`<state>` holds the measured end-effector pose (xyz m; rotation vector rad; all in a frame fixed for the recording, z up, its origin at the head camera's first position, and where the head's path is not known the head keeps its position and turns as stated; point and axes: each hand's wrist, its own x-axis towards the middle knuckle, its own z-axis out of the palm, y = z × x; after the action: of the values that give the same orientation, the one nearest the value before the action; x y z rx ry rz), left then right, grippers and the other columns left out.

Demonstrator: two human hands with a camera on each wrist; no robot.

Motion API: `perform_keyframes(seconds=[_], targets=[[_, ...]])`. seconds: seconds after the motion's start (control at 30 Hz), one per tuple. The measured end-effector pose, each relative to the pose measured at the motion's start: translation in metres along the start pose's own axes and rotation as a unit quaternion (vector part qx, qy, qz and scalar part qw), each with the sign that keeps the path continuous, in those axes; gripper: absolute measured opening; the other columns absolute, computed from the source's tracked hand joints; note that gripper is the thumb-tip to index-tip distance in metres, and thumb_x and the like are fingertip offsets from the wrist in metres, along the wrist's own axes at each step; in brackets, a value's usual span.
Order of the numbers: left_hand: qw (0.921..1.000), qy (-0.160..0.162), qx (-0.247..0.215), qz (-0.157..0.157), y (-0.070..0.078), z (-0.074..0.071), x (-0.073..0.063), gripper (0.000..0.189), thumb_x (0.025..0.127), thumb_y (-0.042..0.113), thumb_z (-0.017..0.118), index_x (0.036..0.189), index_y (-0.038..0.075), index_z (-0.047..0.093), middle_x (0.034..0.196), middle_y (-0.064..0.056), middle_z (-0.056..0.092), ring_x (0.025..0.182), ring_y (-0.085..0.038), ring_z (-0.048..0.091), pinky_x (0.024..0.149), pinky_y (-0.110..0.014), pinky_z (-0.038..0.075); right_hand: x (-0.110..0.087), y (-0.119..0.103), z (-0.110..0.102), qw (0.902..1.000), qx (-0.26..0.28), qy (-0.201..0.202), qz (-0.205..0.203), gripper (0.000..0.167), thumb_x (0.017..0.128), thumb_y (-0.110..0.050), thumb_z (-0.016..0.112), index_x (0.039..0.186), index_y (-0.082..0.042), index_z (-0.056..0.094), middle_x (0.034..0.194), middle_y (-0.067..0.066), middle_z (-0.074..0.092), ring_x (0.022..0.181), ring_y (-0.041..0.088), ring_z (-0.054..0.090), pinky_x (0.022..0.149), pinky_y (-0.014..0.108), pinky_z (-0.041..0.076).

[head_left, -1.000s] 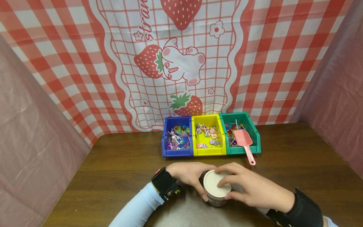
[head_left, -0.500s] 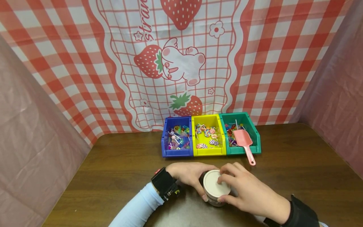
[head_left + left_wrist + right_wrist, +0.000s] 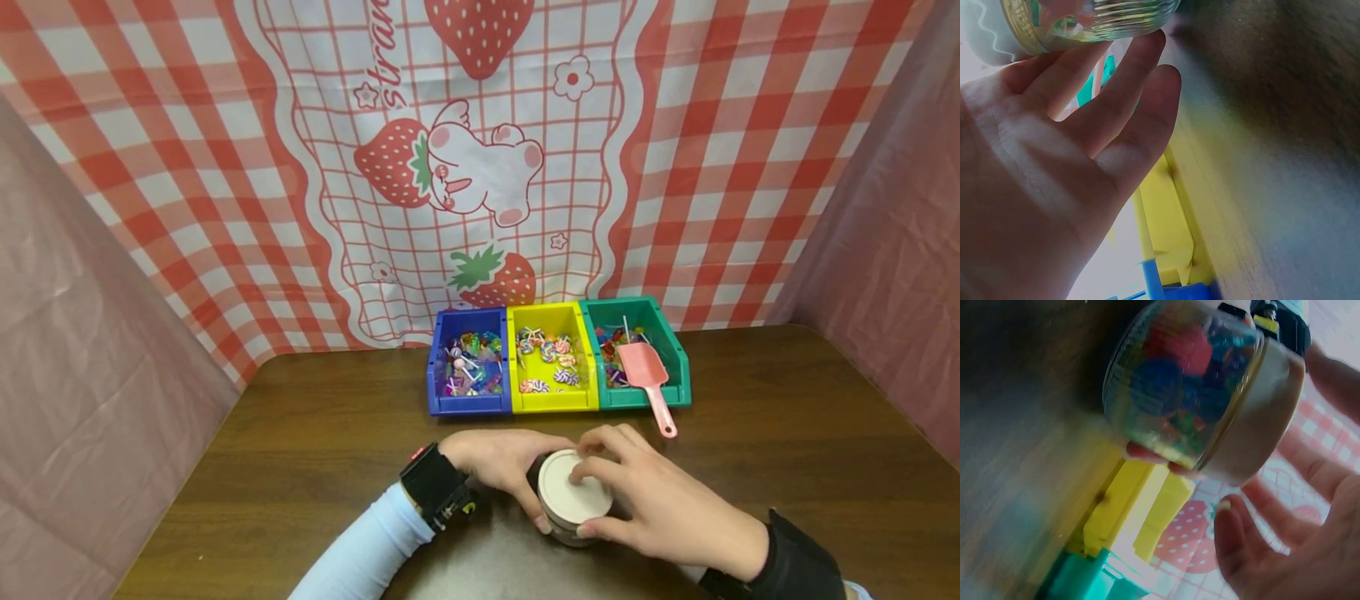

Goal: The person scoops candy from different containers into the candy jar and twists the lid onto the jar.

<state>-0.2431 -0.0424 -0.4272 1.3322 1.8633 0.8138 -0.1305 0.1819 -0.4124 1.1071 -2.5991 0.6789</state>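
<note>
A small clear glass jar (image 3: pixel 1172 394) with a cream lid (image 3: pixel 573 487) stands upright on the table in front of me, colourful candies showing through its ribbed side. My left hand (image 3: pixel 506 467) grips the jar, thumb at the near side and fingers reaching round behind. In the left wrist view some of those fingers (image 3: pixel 1138 59) lie along the glass. My right hand (image 3: pixel 660 500) is bent over the lid from the right, thumb at the near rim and fingertips on the top and far edge. The lid sits on the jar's mouth.
Beyond the hands stand three joined bins: blue (image 3: pixel 470 405), yellow (image 3: pixel 555 402) and green (image 3: pixel 678 367), all with small candies and lollipops. A pink scoop (image 3: pixel 643 367) lies in the green bin, handle over its front. A strawberry-print cloth (image 3: pixel 480 167) hangs behind.
My right hand has shifted its fingers over the lid, its thumb and wrist now a little further left. The left hand and jar stay in place.
</note>
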Motion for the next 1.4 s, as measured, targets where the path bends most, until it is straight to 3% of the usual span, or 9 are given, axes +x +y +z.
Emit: perform_keyframes(seconds=[0.1, 0.23, 0.67, 0.97, 1.23, 1.3, 1.4], targets=[[0.9999, -0.001, 0.014, 0.000, -0.001, 0.000, 0.001, 0.075, 0.071, 0.021, 0.092, 0.133, 0.014, 0.052, 0.118, 0.013, 0.060, 0.107, 0.000, 0.055, 0.098, -0.020, 0.042, -0.002, 0.006, -0.001, 0.9989, 0.033, -0.021, -0.026, 0.035, 0.085, -0.048, 0.076, 0.116, -0.035, 0.065, 0.136, -0.004, 0.050, 0.117, 0.016, 0.046, 0.084, 0.032, 0.051], [0.9999, -0.001, 0.011, -0.004, -0.001, 0.000, 0.000, 0.077, 0.071, 0.021, 0.092, 0.135, 0.013, 0.051, 0.119, 0.014, 0.059, 0.108, -0.001, 0.055, 0.099, -0.021, 0.040, -0.003, 0.010, -0.002, 0.9968, 0.054, -0.044, -0.039, 0.032, 0.091, -0.043, 0.072, 0.121, -0.036, 0.065, 0.144, -0.002, 0.048, 0.122, 0.019, 0.047, 0.087, 0.032, 0.051], [0.9998, 0.000, 0.020, 0.002, 0.000, -0.001, 0.000, 0.068, 0.072, 0.021, 0.092, 0.127, 0.015, 0.053, 0.114, 0.013, 0.060, 0.102, 0.000, 0.056, 0.094, -0.020, 0.044, 0.000, 0.007, 0.004, 0.9993, 0.010, -0.005, -0.036, 0.031, 0.085, -0.050, 0.076, 0.110, -0.034, 0.068, 0.130, -0.004, 0.054, 0.112, 0.016, 0.047, 0.081, 0.033, 0.050], [0.9996, 0.000, -0.029, -0.004, 0.002, 0.001, -0.001, 0.078, 0.071, 0.015, 0.092, 0.137, 0.015, 0.051, 0.117, 0.012, 0.062, 0.105, -0.002, 0.057, 0.095, -0.022, 0.045, 0.001, -0.011, 0.015, 0.9956, -0.057, 0.060, 0.043, 0.048, 0.075, -0.064, 0.077, 0.099, -0.023, 0.069, 0.107, -0.011, 0.051, 0.098, 0.008, 0.045, 0.075, 0.031, 0.049], [0.9995, -0.001, -0.032, -0.004, 0.001, 0.001, -0.001, 0.080, 0.071, 0.014, 0.092, 0.139, 0.014, 0.049, 0.119, 0.011, 0.061, 0.105, -0.003, 0.057, 0.096, -0.023, 0.044, 0.000, -0.014, 0.014, 0.9918, -0.065, 0.045, 0.101, 0.061, 0.076, -0.078, 0.062, 0.102, -0.024, 0.069, 0.108, -0.010, 0.051, 0.099, 0.010, 0.045, 0.073, 0.031, 0.051], [0.9998, -0.001, -0.021, -0.003, 0.000, 0.001, -0.001, 0.080, 0.071, 0.016, 0.092, 0.139, 0.014, 0.049, 0.119, 0.012, 0.060, 0.105, -0.002, 0.057, 0.095, -0.022, 0.045, 0.000, -0.011, 0.011, 0.9940, -0.050, 0.043, 0.087, 0.055, 0.078, -0.075, 0.064, 0.104, -0.026, 0.069, 0.113, -0.010, 0.053, 0.103, 0.010, 0.046, 0.075, 0.033, 0.052], [0.9998, -0.005, -0.020, 0.002, -0.001, 0.000, 0.000, 0.080, 0.071, 0.016, 0.092, 0.139, 0.014, 0.048, 0.121, 0.012, 0.060, 0.107, -0.002, 0.056, 0.096, -0.022, 0.044, 0.001, -0.004, 0.005, 0.9989, -0.005, 0.036, 0.029, 0.043, 0.083, -0.059, 0.073, 0.112, -0.027, 0.069, 0.126, -0.008, 0.055, 0.113, 0.013, 0.048, 0.082, 0.035, 0.052]])
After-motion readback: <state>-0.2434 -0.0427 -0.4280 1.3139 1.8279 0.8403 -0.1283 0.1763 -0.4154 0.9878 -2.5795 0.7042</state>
